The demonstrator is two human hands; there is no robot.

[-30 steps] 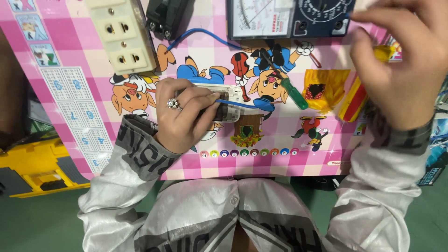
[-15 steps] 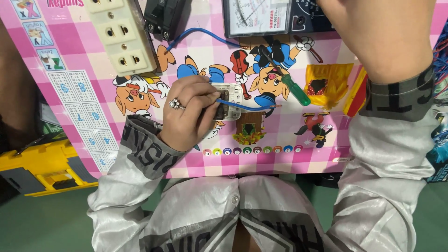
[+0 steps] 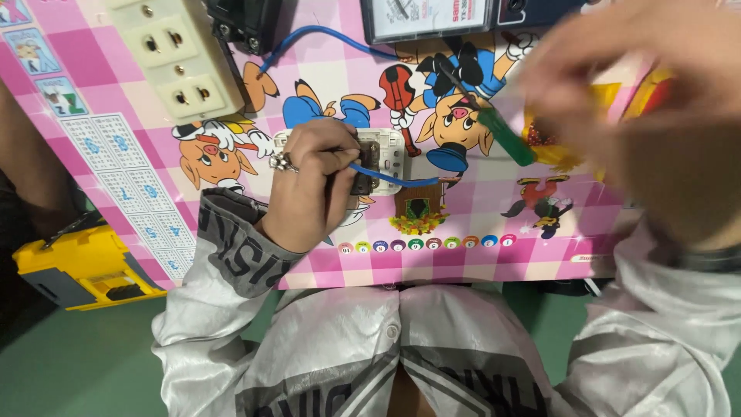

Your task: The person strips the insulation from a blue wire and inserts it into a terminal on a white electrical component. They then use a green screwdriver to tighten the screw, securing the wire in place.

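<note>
Left hand (image 3: 309,185) gripping a white switch (image 3: 376,160) with blue wire (image 3: 390,180) on the pink cartoon board (image 3: 478,255); right hand (image 3: 648,116) blurred above.

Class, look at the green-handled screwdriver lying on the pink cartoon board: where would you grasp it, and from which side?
Probably the green handle, its thickest part, and bare. The screwdriver lies diagonally, its thin dark shaft running up-left toward the meter, so come from the lower right, where the blurred right hand is. The left hand holds a small white switch part.

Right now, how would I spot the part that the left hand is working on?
Find the pink checked cartoon board. Near its middle the left hand presses on a small white wall switch with a blue wire coming out. Unlike the cream socket strip at the upper left, it is held.
</note>
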